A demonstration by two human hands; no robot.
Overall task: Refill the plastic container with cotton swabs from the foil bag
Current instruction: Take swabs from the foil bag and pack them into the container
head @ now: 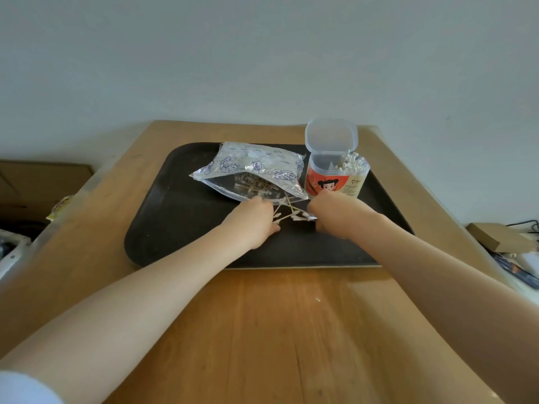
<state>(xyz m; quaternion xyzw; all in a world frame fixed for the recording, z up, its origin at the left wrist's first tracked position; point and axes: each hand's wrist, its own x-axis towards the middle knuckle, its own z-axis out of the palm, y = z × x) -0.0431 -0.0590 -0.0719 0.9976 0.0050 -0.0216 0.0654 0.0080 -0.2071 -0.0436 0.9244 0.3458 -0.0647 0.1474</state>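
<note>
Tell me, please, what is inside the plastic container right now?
The plastic container, lid open, holds cotton swabs standing at its right side; the left looks empty. Its label hides everything lower down.

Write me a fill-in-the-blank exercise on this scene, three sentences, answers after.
1. The foil bag and the plastic container both sit on a dark ____.
2. The container's hinged lid stands ____.
3. Both hands, left hand and right hand, gather loose cotton swabs just in front of the ____.

Answers: tray; open; bag
</note>
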